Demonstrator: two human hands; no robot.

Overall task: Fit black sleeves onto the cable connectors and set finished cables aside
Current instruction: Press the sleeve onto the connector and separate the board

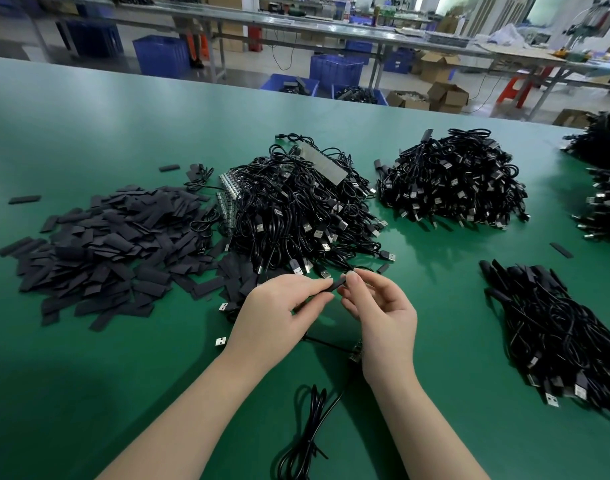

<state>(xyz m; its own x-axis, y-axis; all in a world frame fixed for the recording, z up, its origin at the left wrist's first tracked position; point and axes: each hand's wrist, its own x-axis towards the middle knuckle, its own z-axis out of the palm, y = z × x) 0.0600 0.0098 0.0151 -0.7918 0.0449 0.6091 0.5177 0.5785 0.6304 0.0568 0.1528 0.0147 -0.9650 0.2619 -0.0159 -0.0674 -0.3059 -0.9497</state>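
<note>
Both hands meet above the green table [123, 358] near its front. My left hand [279, 313] pinches a black sleeve [334, 285] between thumb and fingers. My right hand [379, 306] pinches the sleeve's right end with thumb and forefinger. A black cable [310, 431] trails from under my hands toward me in a loose coil. A small connector board [356, 353] shows just below my right wrist. Whether the sleeve is over a connector is hidden by my fingers.
A heap of loose black sleeves [102, 251] lies at the left. A big pile of cables [296, 206] sits behind my hands, another pile [452, 181] further right. A bundle of cables with sleeves [559, 334] lies at the right. Blue crates [334, 69] stand beyond the table.
</note>
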